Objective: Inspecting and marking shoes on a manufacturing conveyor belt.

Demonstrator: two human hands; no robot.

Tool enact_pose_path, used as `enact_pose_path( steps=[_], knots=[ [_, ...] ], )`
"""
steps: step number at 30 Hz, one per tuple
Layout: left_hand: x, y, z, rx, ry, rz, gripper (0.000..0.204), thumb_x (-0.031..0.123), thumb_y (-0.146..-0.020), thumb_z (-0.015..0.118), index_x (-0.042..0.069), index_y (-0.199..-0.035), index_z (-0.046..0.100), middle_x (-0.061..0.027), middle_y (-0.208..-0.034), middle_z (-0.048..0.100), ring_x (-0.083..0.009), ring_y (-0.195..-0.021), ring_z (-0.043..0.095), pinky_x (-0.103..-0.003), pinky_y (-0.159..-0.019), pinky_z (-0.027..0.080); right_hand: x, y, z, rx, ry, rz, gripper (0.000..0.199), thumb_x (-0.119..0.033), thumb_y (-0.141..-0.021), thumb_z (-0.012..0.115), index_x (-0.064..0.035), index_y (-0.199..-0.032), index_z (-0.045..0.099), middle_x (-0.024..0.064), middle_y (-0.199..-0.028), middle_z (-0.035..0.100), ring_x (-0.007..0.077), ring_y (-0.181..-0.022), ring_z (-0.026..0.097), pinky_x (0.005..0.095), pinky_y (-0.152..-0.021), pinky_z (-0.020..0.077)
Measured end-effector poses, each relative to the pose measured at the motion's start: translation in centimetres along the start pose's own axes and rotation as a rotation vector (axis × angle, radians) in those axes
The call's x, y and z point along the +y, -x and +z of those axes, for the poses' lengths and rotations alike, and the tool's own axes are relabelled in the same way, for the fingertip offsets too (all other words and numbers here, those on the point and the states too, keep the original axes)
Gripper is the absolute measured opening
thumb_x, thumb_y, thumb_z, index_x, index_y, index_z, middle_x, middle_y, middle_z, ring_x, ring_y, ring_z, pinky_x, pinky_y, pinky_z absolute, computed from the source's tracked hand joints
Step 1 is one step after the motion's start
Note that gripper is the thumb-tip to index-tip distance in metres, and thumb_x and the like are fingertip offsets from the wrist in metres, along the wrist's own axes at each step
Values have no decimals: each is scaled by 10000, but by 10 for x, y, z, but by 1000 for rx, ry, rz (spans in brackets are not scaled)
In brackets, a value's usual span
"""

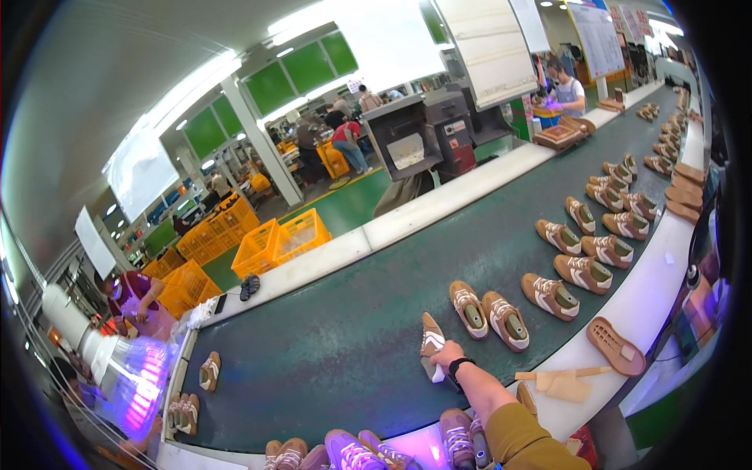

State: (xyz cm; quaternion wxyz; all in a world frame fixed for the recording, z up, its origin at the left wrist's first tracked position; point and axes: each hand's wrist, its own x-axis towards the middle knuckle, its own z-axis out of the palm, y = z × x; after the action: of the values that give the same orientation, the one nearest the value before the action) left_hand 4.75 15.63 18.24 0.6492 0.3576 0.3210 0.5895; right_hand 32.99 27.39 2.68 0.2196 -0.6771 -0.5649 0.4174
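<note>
Shoe (431,338), brown and white, was held on the green belt (337,345) near its front edge, tipped up on its side rather than flat. It was gripped by the right hand (446,359), whose fingers were closed around its lower end; a black watch (459,365) was worn on that wrist, and a mustard sleeve (521,439) covered the forearm coming in from the lower edge. The left hand was not seen.

Just to the right of the held shoe, a pair (489,313) was set upright on the belt, with more pairs lined up behind it toward the far end. A loose sole (616,346) was laid on the white ledge (666,274) at the right, near a wooden tool (564,376). More shoes (352,450) were lit under purple light along the lower edge. At the belt's left end a single shoe (209,370) was left lying. Yellow crates (274,239) were stacked beyond the far ledge, where other people were stood at work.
</note>
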Motion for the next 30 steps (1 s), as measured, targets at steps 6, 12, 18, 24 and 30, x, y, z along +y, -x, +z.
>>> enact_pose_path(
  steps=[6, 12, 18, 24, 30],
  knots=[
    [-11, 69, 10, 72, 70, 32, 712, 445, -752, 561, -46, -1248, 419, -231, -1192, 525, -377, -1083, 531, -478, -958, 420, -39, 41, -27, -178, -655, 88, 514, -145, -624, 747, 144, -1013, 577, 167, -933, 651, 234, -810, 659, 334, -671, 537],
    [-42, 157, 8, 202, 189, 11, 726, 476, -766, 545, -54, -1245, 419, -241, -1193, 521, -386, -1082, 529, -486, -953, 423, -83, 144, -78, -743, -1159, -126, 396, -146, -842, 578, 79, -1153, 478, 158, -1000, 625, 226, -865, 648, 356, -785, 542],
    [-72, 249, 0, 385, 308, -59, 742, 507, -779, 529, -63, -1242, 419, -252, -1195, 517, -395, -1082, 527, -493, -947, 425, -86, 281, -51, -898, -1516, -91, 743, -391, -768, 663, 0, -1323, 361, 233, -1282, 454, 367, -1091, 520, 511, -897, 462],
    [-25, 283, 6, -17, 522, -197, 747, 626, -819, 396, -40, -1149, 468, -198, -1013, 565, -288, -876, 577, -398, -754, 496, -73, 347, 0, -985, -1576, 271, 969, -768, -699, 482, -45, -1330, 352, 199, -1219, 500, 293, -895, 586, 408, -681, 505],
    [11, 305, 21, 76, 229, -334, 406, 389, -890, 431, -4, -939, 521, -110, -793, 545, -213, -750, 550, -259, -657, 456, -70, 360, 33, -1188, -1315, 206, 1227, -884, -529, 463, -56, -1406, 239, 206, -1350, 388, 333, -1097, 506, 444, -900, 443]
  ],
)
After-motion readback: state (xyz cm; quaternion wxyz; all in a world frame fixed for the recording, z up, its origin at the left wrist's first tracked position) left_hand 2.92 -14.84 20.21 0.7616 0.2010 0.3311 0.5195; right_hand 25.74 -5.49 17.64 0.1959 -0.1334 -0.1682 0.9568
